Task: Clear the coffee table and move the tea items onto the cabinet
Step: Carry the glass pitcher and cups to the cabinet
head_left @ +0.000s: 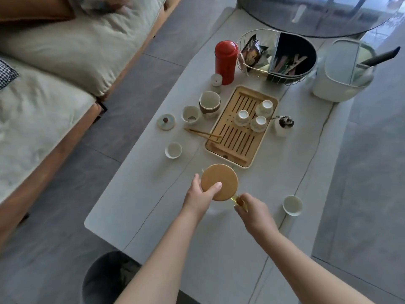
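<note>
Gripping the round wooden lid (219,182) at lower centre of the frame with the left hand (200,197), thumb lying across its top and fingers curled round its left edge. Pinching a thin amber handle (238,201) just right of the lid with the right hand (252,212), fingers curled tight on it (whatever vessel sits beneath the lid is hidden).

Resting on the pale coffee table (252,249): a bamboo tray (238,137) at centre, holding three small white cups (255,116) clustered at its upper right end. Lying across the tray's left edge, wooden tongs (202,134). Standing left of the tray, a larger cup (209,103), a smaller cup (191,114), a round ceramic lid (166,121) and a small empty cup (173,150). Sitting apart at right of the hands, another white cup (292,205). Standing at upper centre, a red canister (225,62), beside a wire basket (276,55) of packets. Showing at upper left, a sofa (54,73); at the bottom edge, a dark bin (105,279).
</note>
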A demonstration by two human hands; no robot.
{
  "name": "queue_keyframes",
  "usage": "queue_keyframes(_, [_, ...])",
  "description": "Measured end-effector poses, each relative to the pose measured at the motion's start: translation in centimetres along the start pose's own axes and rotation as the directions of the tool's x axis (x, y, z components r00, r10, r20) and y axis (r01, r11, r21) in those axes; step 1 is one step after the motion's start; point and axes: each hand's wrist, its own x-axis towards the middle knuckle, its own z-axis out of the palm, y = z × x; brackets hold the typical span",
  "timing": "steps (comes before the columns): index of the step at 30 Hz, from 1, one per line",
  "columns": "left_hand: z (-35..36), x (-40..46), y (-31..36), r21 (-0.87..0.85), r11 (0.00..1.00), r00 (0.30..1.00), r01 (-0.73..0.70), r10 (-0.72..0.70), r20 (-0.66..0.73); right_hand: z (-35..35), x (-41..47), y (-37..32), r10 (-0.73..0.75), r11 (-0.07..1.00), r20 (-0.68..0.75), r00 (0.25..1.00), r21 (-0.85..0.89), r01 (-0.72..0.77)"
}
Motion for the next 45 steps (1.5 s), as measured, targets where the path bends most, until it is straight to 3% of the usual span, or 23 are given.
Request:
queue_keyframes(5, [-0.3,-0.6,-0.6,-0.107,0.994,0.999,-0.008,0.013,0.048,0.5,-0.5,-0.3,0.019,0.989,-0.031,0.999,0.149,-0.014])
queue_keyframes(14, [0.9,-4.7,0.5,-0.178,0.983,0.989,-0.05,0.074,0.13,-3.0,-5.0,0.3,-0.015,0.981,-0.119,0.993,0.192,0.037])
queue_keyframes(23, [6.6,-13.3,4.9,-0.139,0.98,0.959,-0.14,0.169,0.229,-9.9,-13.0,3.9,0.056,0.964,-0.304,0.951,0.265,0.028])
queue_keyframes(28, [12.9,-18.7,7.6,-0.109,0.977,0.915,-0.183,0.21,0.345,-14.7,-18.7,8.5,0.153,0.923,-0.402,0.903,0.383,0.014])
queue_keyframes(34, [22.8,-24.8,8.6,-0.051,0.976,0.867,-0.209,0.21,0.453,-19.2,-25.7,16.5,0.289,0.869,-0.536,0.793,0.495,0.019])
queue_keyframes(45, [44.2,-36.7,3.6,0.062,0.972,0.745,-0.228,0.133,0.653,-24.0,-39.7,37.0,0.488,0.819,-0.624,0.611,0.568,-0.074])
